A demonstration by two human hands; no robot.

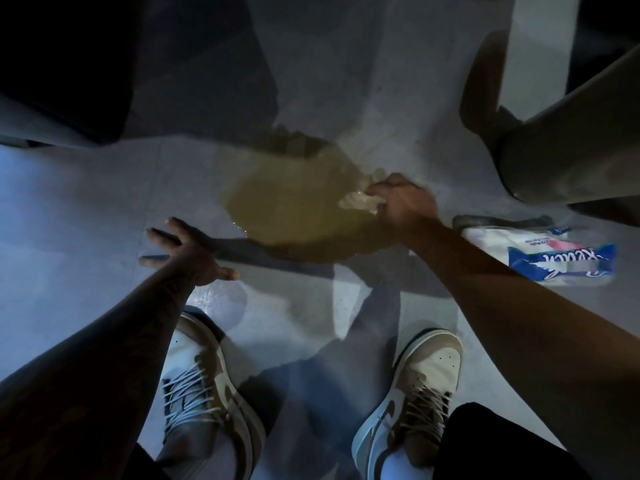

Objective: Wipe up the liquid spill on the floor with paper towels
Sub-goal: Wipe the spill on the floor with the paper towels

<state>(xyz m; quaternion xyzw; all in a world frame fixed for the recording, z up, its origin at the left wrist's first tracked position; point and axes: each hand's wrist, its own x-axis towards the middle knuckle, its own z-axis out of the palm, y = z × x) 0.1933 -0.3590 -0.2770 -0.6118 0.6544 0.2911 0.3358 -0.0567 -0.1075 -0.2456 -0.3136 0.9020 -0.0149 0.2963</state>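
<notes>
Shoes: two tan-and-white laced shoes (pixel 204 386) stand apart on the pale floor (pixel 86 202), toes toward the spill.
Left hand: the left hand (pixel 194 252) lies palm down on the floor just beside the spill's near-left edge. Its fingers are straight and splayed wide and it holds nothing. It looks like a brace for the crouch.
Right hand: the right hand (pixel 403 199) comes in from the right on a long forearm, knuckles up. Its fingers are curled tight round the wad and press it down at the spill's right edge.
Wad: the wad (pixel 360 199) is crumpled paper towel, pale and already tinged brown. It is likely soft and light, weak once soaked and apt to tear. It is best bunched from above by its drier top.
Spill: the spill (pixel 294 202) is a broad yellow-brown puddle between the hands, mostly left of the wad. Most of it seems unwiped, and one wad will likely saturate fast.
Pack: the blue-and-white plastic pack (pixel 540 254) lies flat on the floor just right of the right forearm, near for fresh sheets.
Beyond: dark furniture (pixel 62 64) is at the far left. A grey-brown shape at the far right is too dim to name.
</notes>
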